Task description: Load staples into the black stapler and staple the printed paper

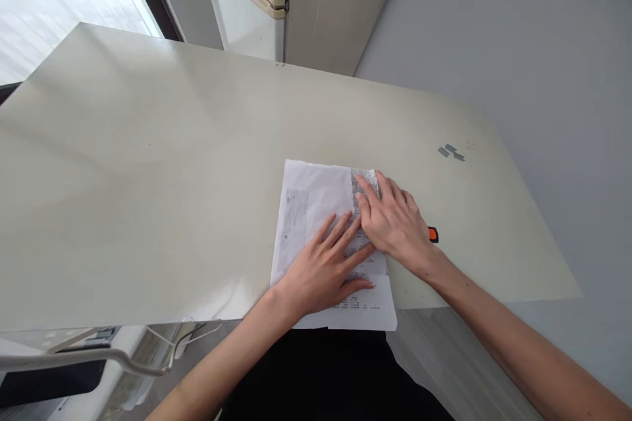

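A white sheet of paper lies near the table's front edge, and its lower end sticks out past that edge. Dense print covers a narrow folded-looking strip at its upper right, and lines of text run down the right side. My left hand rests flat on the paper with fingers spread. At the paper's right edge, my right hand presses down on the printed strip, fingers stretched and slightly bent. Just beyond my right wrist, the orange and black end of an object shows; the rest is hidden.
The pale table reaches far to the left. Several small grey strips lie at its right. A grey wall borders the right side, and a fridge stands behind. White cables hang below the front left edge.
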`<state>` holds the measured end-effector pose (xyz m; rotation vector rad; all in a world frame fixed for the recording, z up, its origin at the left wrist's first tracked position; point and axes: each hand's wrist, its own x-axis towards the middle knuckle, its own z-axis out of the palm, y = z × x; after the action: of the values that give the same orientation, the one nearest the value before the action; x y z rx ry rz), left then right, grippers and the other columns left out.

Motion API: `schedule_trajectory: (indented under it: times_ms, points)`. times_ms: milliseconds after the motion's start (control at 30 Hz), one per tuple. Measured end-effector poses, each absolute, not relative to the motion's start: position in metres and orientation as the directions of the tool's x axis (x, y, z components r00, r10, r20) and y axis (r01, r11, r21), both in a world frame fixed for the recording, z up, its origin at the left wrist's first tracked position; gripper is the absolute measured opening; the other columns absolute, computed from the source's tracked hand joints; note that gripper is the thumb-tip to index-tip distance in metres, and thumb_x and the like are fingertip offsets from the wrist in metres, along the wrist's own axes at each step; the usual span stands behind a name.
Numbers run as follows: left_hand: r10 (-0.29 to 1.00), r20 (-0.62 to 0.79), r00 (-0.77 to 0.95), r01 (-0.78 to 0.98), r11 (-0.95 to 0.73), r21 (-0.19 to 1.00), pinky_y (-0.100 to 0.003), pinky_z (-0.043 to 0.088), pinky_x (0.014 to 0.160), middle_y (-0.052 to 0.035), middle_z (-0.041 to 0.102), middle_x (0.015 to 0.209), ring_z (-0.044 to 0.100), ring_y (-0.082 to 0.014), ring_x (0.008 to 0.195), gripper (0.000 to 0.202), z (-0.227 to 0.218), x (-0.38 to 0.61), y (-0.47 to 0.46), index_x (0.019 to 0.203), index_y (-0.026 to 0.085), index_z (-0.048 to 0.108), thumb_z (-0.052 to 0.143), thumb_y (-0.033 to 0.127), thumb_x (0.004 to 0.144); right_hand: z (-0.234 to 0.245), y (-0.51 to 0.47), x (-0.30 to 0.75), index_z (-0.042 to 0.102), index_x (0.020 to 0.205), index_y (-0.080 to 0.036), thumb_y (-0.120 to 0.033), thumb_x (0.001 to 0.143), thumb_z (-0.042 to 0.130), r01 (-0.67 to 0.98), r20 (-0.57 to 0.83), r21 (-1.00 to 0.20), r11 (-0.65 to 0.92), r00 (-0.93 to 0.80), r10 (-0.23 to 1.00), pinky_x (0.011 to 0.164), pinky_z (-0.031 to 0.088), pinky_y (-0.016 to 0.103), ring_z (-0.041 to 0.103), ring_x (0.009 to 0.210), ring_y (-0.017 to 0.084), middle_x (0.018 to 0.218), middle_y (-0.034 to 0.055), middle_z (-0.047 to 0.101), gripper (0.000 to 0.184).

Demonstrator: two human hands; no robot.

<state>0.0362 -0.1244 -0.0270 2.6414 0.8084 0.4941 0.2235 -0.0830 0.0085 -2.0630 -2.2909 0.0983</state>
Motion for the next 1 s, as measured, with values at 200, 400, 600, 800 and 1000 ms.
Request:
schedule_trajectory:
  times_ms: [200, 400, 600, 800, 1000]
  points:
    - [0.587, 0.241, 0.773, 0.469, -0.784, 0.406, -0.055, 0.015, 0.134, -0.0094, 0.016, 0.176, 0.010, -0.0320, 0.162, 0.063, -0.028, 0.033, -0.124, 0.160, 0.026, 0.042, 0.052, 0.057, 0.106, 0.018, -0.078, 0.232, 0.041, 0.161, -0.032, -0.055, 0.110, 0.025, 0.957, -0.110, -0.290, -0.024, -0.008, 0.994, 0.117, 0.041, 0.066, 0.041, 0.153, 0.038, 0.170, 0.0104, 0.038, 0.059]
    - [0.602, 0.237, 0.762, 0.499, -0.780, 0.377, -0.055, 0.021, 0.133, -0.0061, 0.012, 0.177, 0.009, -0.0316, 0.162, 0.064, -0.022, 0.021, -0.125, 0.165, 0.031, 0.034, 0.050, 0.055, 0.108, 0.041, -0.104, 0.273, 0.058, 0.147, -0.033, -0.063, 0.109, 0.029, 0.800, -0.143, -0.600, 0.017, -0.128, 0.981, 0.120, 0.044, 0.053, 0.048, 0.149, 0.031, 0.160, 0.0047, 0.054, 0.056]
    - [0.726, 0.208, 0.656, 0.646, -0.682, 0.343, -0.059, 0.025, 0.131, -0.0043, 0.017, 0.177, 0.013, -0.0322, 0.163, 0.065, -0.014, -0.022, -0.124, 0.168, 0.032, 0.028, 0.049, 0.050, 0.109, 0.024, -0.141, 0.307, 0.062, 0.137, -0.034, -0.059, 0.103, 0.055, 0.791, -0.027, -0.583, 0.187, -0.249, 0.968, 0.095, 0.060, 0.047, 0.071, 0.116, 0.032, 0.130, 0.0049, 0.074, 0.043]
    - [0.791, 0.154, 0.593, 0.741, -0.610, 0.280, -0.063, 0.028, 0.129, -0.0012, 0.019, 0.176, 0.020, -0.0348, 0.161, 0.066, -0.013, -0.069, -0.129, 0.168, 0.038, 0.023, 0.050, 0.051, 0.109, 0.000, -0.155, 0.339, 0.066, 0.129, -0.032, -0.058, 0.102, 0.056, 0.822, 0.100, -0.563, 0.082, -0.031, 0.995, 0.075, 0.061, 0.045, 0.074, 0.096, 0.031, 0.119, 0.0065, 0.077, 0.039]
    - [0.769, 0.157, 0.619, 0.737, -0.639, 0.222, -0.065, 0.021, 0.130, -0.0022, 0.022, 0.176, 0.023, -0.0350, 0.160, 0.067, -0.008, -0.048, -0.125, 0.169, 0.039, 0.022, 0.051, 0.049, 0.109, -0.002, -0.178, 0.386, 0.071, 0.125, -0.030, -0.068, 0.090, 0.067, 0.680, 0.006, -0.692, -0.241, 0.340, 0.940, 0.061, 0.060, 0.043, 0.075, 0.074, 0.030, 0.112, 0.0092, 0.080, 0.052]
